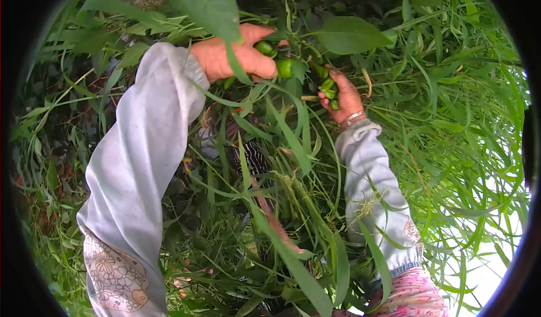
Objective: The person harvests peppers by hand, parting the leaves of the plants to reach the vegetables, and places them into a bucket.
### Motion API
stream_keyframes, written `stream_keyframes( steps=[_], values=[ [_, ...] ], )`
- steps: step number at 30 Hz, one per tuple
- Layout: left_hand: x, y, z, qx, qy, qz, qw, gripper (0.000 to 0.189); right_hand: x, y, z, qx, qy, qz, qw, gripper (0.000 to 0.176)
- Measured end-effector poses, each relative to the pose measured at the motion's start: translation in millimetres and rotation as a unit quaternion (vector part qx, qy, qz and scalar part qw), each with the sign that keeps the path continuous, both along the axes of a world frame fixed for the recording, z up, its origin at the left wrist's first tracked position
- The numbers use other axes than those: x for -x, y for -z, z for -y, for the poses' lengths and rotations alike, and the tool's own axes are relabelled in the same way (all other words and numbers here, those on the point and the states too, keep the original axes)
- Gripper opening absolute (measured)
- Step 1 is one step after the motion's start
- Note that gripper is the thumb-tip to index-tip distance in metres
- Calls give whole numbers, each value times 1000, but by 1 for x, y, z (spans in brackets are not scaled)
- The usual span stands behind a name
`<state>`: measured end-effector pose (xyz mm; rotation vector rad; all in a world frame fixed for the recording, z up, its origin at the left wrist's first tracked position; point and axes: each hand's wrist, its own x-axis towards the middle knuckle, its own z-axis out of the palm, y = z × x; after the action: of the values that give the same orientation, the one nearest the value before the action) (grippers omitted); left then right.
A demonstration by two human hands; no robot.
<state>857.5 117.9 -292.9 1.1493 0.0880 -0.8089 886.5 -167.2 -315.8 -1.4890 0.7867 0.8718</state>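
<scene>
Green peppers show between and around both hands among the leaves. My left hand (239, 58) is at the upper middle, its thumb and fingers closed around a green pepper (265, 49). Another green pepper (285, 68) sits just beyond the thumb tip. To the right, my right hand (345, 96) has its fingers closed on a wrinkled green pepper (328, 88), with its thumb toward the plant. Leaves cover part of the left fingers.
A broad leaf (352, 35) spreads above the right hand, and a larger leaf (203, 4) hangs over the left. Long grass blades (293, 260) cross between the forearms. Dense grass (451, 120) stands on the right.
</scene>
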Motion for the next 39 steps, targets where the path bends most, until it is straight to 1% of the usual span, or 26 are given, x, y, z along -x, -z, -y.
stream_keyframes(
  steps=[1, 3, 4, 5, 8, 9, 10, 11, 12, 13, 14, 15, 18, 19, 20, 22, 23, 24, 27, 29, 33, 39],
  values=[
    [0, 1, 0, -15, 6, -2, 1000, 39, 0, -3, 2, -21, -11, -25, 999, 36],
    [7, -1, -1, -3, -21, -12, 1000, 41, -3, -8, 6, -81, -22, -67, 994, 37],
    [10, -11, 3, 18, -27, -19, 999, 43, -2, -26, 16, -103, -14, -86, 991, 37],
    [18, -6, 6, 14, -48, 27, 998, 51, -4, -30, 18, -138, -11, -103, 985, 37],
    [52, -5, -5, -11, -95, 27, 995, 56, -7, -36, 11, -136, -28, -131, 982, 37],
    [66, -1, -6, 16, -103, -5, 995, 59, -8, -35, 9, -146, -49, -139, 978, 37],
    [82, -8, -7, 83, -119, -64, 987, 52, -9, -34, 9, -152, -57, -139, 977, 37],
    [100, 2, 0, 52, -61, -46, 996, 44, -8, -32, 11, -159, -64, -139, 975, 37],
    [114, 2, 5, 4, 22, -34, 999, 38, -7, -32, 12, -165, -73, -139, 974, 37],
    [121, 0, 13, -137, 162, 5, 977, 39, -8, -34, 8, -163, -80, -140, 973, 38],
    [140, 9, 27, -267, 205, 83, 938, 40, -7, -36, 7, -153, -81, -149, 974, 38],
    [138, 9, 37, -292, 275, 66, 914, 42, -8, -36, 5, -144, -83, -156, 974, 38],
    [141, 33, 70, -425, 263, 51, 865, 41, -7, -42, 3, -141, -91, -156, 973, 40],
    [157, 71, 86, -345, 129, -60, 928, 41, -8, -41, 4, -147, -96, -157, 972, 41],
    [181, 123, 105, -250, -9, -169, 953, 42, -7, -40, 4, -152, -100, -160, 970, 41],
    [174, 137, 106, -237, -60, -220, 944, 40, -8, -43, 2, -145, -99, -165, 970, 41],
    [168, 144, 107, -326, 28, -163, 931, 37, -9, -45, 1, -142, -98, -167, 971, 41],
    [154, 138, 104, -377, 87, -128, 913, 37, -11, -46, 2, -137, -103, -165, 971, 40],
    [127, 126, 100, -433, 161, -76, 884, 38, -11, -48, 0, -122, -116, -161, 973, 40],
    [113, 119, 97, -446, 179, -56, 875, 38, -9, -53, -1, -110, -124, -164, 972, 40],
    [101, 111, 96, -455, 189, -35, 870, 38, -2, -56, -7, -80, -66, -158, 982, 39],
    [107, 106, 92, -451, 181, -29, 874, 39, -2, -67, -16, -78, -116, -131, 981, 37]
  ],
)
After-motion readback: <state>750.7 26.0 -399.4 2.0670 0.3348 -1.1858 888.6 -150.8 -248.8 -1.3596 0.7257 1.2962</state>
